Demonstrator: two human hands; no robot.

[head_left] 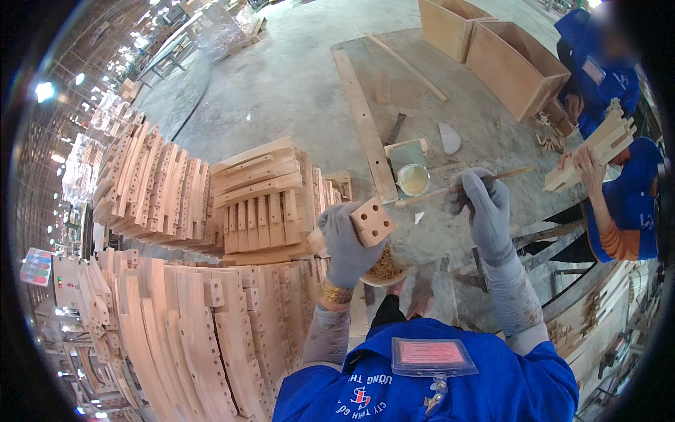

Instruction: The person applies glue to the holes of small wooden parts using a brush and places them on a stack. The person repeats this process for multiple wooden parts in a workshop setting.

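Note:
My left hand (346, 243), in a grey glove, is wrapped round a wooden block (373, 222) whose end face has several drilled holes. My right hand (482, 200), also gloved, pinches a thin wooden stick (512, 172). The stick slants across the front of the hand, its other end pointing left below a tub (413, 180) of pale creamy liquid. Under my left hand a bowl (385, 281) of small wooden pegs is partly hidden by the hand and block.
Stacked drilled wooden parts (211, 330) fill the left side, with another pile (260, 190) beyond. A long wooden strip (365, 126) lies on the worktable (394, 63). Wooden boxes (517, 67) stand at the far right. At right, a co-worker's hand (587, 169) holds a wooden part (598, 151).

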